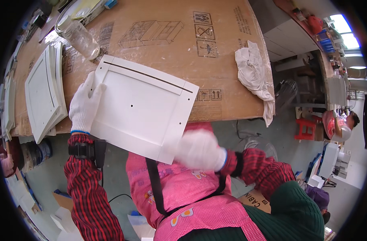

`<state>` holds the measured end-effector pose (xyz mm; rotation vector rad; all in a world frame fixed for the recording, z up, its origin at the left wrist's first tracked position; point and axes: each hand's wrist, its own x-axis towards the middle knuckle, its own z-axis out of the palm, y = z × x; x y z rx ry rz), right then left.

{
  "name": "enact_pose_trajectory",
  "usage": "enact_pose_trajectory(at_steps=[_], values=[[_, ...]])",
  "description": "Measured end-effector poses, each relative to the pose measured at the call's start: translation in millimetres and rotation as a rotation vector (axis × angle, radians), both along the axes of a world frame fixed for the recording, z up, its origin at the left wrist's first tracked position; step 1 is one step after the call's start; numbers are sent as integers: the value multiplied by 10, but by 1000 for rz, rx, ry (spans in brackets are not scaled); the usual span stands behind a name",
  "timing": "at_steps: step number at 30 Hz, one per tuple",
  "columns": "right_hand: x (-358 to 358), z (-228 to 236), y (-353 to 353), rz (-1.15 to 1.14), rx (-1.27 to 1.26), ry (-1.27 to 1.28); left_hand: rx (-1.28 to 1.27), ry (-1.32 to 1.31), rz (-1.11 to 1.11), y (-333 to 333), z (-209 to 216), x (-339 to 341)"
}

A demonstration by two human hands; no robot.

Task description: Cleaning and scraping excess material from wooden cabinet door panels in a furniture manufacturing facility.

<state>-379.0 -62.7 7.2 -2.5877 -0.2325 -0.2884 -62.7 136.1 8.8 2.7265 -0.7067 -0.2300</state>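
Observation:
A white framed panel [135, 108], probably a drawer or cabinet front, lies tilted over the near edge of the table. It has a dark groove along its far side, a small hole in the middle and holes near its corners. My left hand [86, 104], in a white knit glove, grips the panel's left edge. Also gloved in white, my right hand [201, 152] is smeared by motion beside the panel's near right corner. Its fingers cannot be made out, nor whether it touches the panel or holds something.
Cardboard [159, 40] with printed symbols covers the table. A stack of white panels [44, 92] lies at left, below a clear jar [82, 42]. A crumpled white cloth [251, 68] hangs over the right edge. A floor fan [259, 146], a red stool [305, 129] and a seated person [342, 126] are further right.

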Motion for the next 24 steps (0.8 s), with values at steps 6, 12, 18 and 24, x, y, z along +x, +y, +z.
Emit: enact_pose_trajectory(at_steps=[6, 12, 18, 24], values=[[349, 42, -576, -380, -265, -52, -10, 26, 21, -44, 93, -66], [20, 280, 256, 112, 69, 247, -53, -36, -19, 66, -52, -16], [438, -2, -1202, -601, -190, -88, -121, -114, -105, 117, -129, -7], [157, 69, -745, -604, 399, 74, -6, -70, -240, -208, 182, -219]])
